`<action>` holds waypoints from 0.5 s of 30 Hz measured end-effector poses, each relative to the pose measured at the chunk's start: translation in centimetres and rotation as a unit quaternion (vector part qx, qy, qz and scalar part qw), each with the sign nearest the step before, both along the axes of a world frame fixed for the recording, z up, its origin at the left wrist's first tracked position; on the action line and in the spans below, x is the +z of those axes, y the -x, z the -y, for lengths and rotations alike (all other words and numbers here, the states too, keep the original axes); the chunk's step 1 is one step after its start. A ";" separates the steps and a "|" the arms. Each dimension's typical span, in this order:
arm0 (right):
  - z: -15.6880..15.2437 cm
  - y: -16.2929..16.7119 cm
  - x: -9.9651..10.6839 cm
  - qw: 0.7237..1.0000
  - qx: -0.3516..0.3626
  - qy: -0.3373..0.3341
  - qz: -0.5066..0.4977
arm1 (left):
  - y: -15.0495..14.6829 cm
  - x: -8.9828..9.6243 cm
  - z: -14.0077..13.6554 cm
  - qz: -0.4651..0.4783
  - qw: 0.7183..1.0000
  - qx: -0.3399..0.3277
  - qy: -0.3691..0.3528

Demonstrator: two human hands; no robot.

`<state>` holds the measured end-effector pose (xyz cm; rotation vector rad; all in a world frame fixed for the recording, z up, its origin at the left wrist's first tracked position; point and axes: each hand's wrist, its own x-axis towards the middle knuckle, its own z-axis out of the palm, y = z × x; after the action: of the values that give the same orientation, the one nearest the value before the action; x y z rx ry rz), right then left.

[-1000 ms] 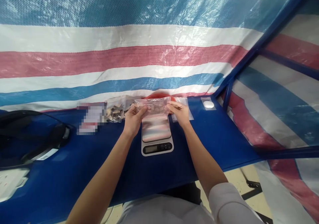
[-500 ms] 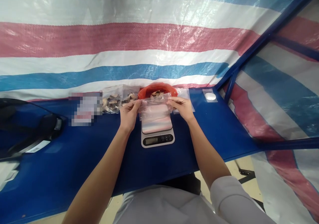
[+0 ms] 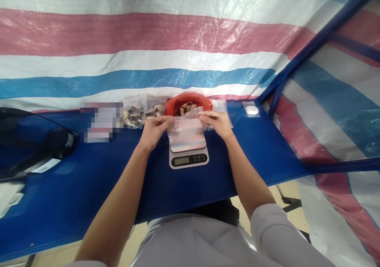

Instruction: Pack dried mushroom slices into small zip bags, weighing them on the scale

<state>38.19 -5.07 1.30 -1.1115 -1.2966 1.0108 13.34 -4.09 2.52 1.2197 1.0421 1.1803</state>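
A clear plastic bag is stretched between my two hands above a white kitchen scale. My left hand pinches the bag's left upper corner, and my right hand grips its right upper edge. No contents show inside the bag. Just behind it stands a red plastic bag or lined bowl, its mouth open, with brownish dried pieces in it. The scale's display is too small to read.
Clear bags of dried slices lie left of the red one. Another flat clear bag is partly behind my right hand. A small packet with a white round item lies right. Black headgear sits at left on the blue table.
My left fingers have slid slightly inward along the bag's edge, and the bag's upper edge now looks more bunched. The whole view has tilted a little.
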 end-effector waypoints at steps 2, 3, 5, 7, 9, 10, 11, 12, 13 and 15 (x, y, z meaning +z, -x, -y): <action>0.0 0.0 0.3 1.000 0.000 0.002 -0.003 | 0.6 0.1 -0.2 -0.012 1.000 -0.020 0.002; 0.0 0.0 0.4 1.000 -0.001 0.002 -0.003 | 0.9 0.2 -0.3 -0.020 0.999 -0.026 -0.002; 0.1 0.0 1.0 1.000 -0.001 -0.001 0.001 | 1.5 0.5 -0.4 -0.041 0.998 -0.037 -0.010; 0.2 -0.1 1.7 1.000 0.003 -0.004 0.008 | 1.9 1.2 -0.6 -0.072 0.996 -0.056 -0.016; 0.2 -0.2 2.4 1.000 0.013 -0.007 0.022 | 1.8 2.4 -0.8 -0.111 0.990 -0.079 -0.027; 0.2 -0.3 2.8 0.999 0.020 -0.010 0.032 | 1.6 3.2 -0.9 -0.135 0.986 -0.091 -0.039; 0.1 -0.3 3.2 0.999 0.028 -0.014 0.043 | 1.2 4.0 -1.1 -0.158 0.981 -0.096 -0.055; 0.0 -0.3 3.6 0.998 0.036 -0.020 0.054 | 0.7 4.8 -1.3 -0.185 0.974 -0.104 -0.080; 0.0 -0.3 3.9 0.996 0.044 -0.028 0.066 | 0.1 5.5 -1.5 -0.213 0.965 -0.115 -0.103; -0.2 -0.3 4.5 0.993 0.061 -0.045 0.094 | -1.1 6.8 -2.0 -0.250 0.948 -0.157 -0.120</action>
<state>38.48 -4.85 5.79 -1.0878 -1.5626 0.9436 14.45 -2.13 9.31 1.8666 1.0310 0.7784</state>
